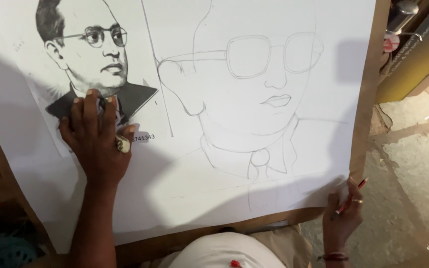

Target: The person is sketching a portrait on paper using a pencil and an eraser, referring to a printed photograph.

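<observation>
Informal art workspace at floor level. Evidence: a large white drawing sheet [184, 188] on a brown board [368, 99] under the left hand [98, 134]; rough, cracked concrete floor [413, 164] just beside the right hand [343, 218], which grips a red pencil [352, 196].

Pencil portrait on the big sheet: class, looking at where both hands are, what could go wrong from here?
1. The left hand presses flat on the printed reference portrait; it may smudge or shift it, and it covers the collar.
2. The right hand holds the red pencil at the edge of the drawing sheet, so its tip could leave a stray mark.
3. The sheet overhangs the board at the bottom and might crease.
</observation>
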